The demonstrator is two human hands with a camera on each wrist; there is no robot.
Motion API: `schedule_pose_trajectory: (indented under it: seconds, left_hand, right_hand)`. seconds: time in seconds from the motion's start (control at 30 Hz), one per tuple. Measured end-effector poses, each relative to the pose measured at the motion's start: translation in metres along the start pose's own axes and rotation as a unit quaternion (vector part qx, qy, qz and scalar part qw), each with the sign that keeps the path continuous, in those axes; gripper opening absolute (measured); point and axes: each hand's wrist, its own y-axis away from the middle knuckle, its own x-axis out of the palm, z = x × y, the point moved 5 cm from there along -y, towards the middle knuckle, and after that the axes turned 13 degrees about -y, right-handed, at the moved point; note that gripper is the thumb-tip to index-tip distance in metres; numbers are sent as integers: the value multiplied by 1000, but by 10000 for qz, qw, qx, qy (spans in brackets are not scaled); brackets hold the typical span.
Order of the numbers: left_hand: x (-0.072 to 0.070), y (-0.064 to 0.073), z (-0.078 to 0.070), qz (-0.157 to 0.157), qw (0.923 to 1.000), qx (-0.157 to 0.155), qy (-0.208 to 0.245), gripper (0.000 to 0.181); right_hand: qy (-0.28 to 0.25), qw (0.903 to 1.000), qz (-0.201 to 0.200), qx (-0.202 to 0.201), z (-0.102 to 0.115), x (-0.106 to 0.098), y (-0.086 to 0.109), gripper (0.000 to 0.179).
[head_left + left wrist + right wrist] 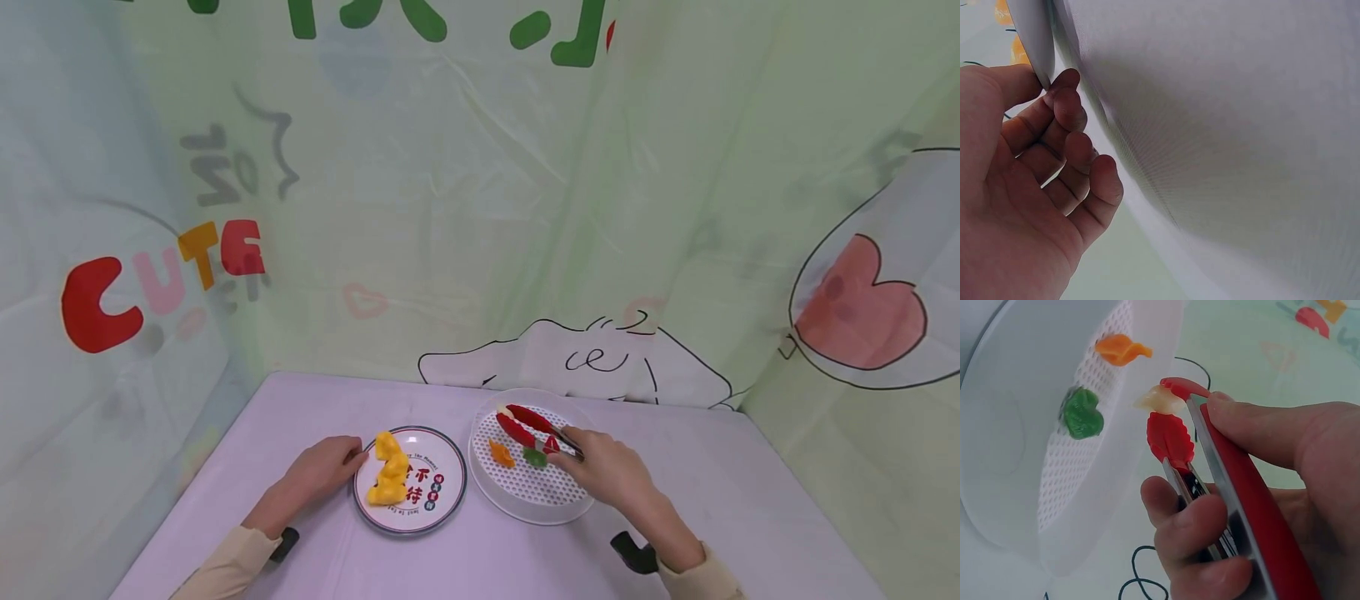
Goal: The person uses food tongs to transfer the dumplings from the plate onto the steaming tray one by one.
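Note:
My left hand (324,467) pinches the left rim of a white plate (448,477) between thumb and fingers. Several yellow dumpling-shaped pieces (390,479) lie in a row on the plate's left side. With my right hand (609,468) I grip metal tongs with red handles and red tips (1259,506) above a white basket with a perforated base (517,508). Between the tong tips is a pale, translucent dumpling-shaped piece (1159,400). An orange piece (1119,350) and a green piece (1082,414) lie on the basket's perforated base.
Plate and basket stand side by side on a pale tabletop (517,567). Printed curtains (450,208) hang around the table's back and sides, close behind the basket. A black wrist strap (634,553) shows on the right arm.

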Motion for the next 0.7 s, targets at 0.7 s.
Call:
schedule_pose_trajectory:
  seconds: [0.7]
  left_hand:
    - [-1, -2, 0, -18, 10000, 41, -11, 18]
  right_hand:
    - [394, 9985, 368, 119, -5, 13, -17, 58]
